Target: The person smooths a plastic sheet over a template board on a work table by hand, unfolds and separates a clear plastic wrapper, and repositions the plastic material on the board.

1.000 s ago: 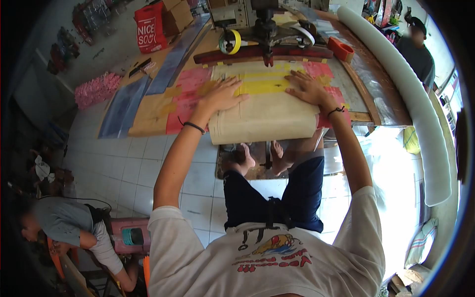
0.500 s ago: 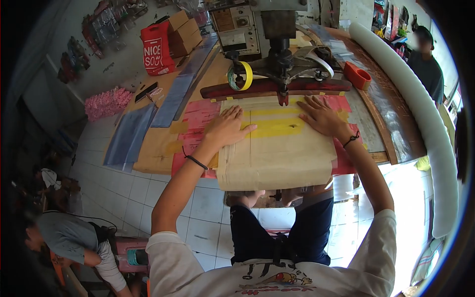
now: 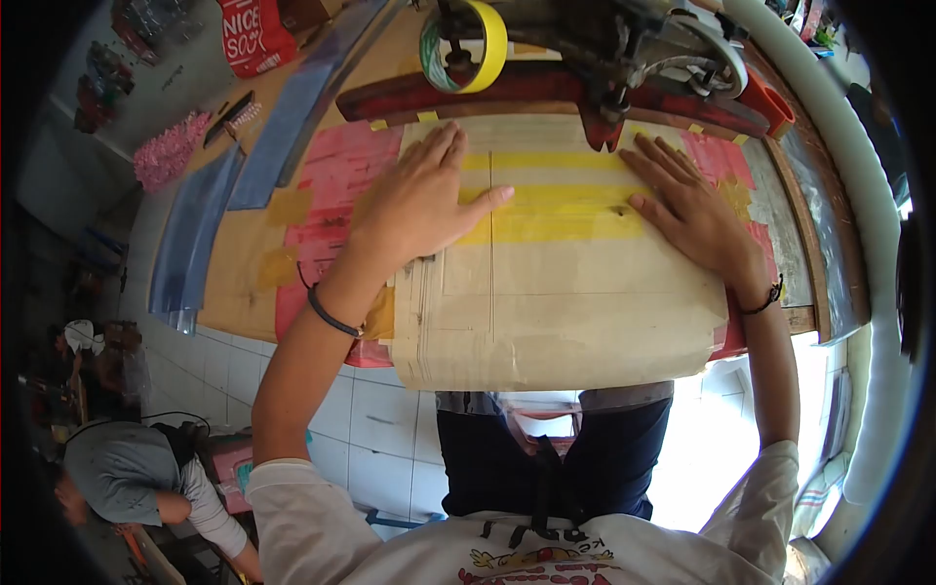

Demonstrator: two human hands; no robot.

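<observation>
Note desk (image 3: 239, 263), carrying tan sheet (image 3: 565, 317) in the middle, with overhang at near edge. Could skew or wrinkle from uneven palm pressure. Mind red bar (image 3: 536, 86) just beyond sheet: blocks far side, could catch fingertips if lowered. Find blue strips (image 3: 292, 107) to the left, apart from sheet. See left hand (image 3: 409, 205) and right hand (image 3: 697, 210) on sheet's left and right, both flat, fingers spread, gripping nothing. Spot yellow tape roll (image 3: 494, 49) by bar's left part.
</observation>
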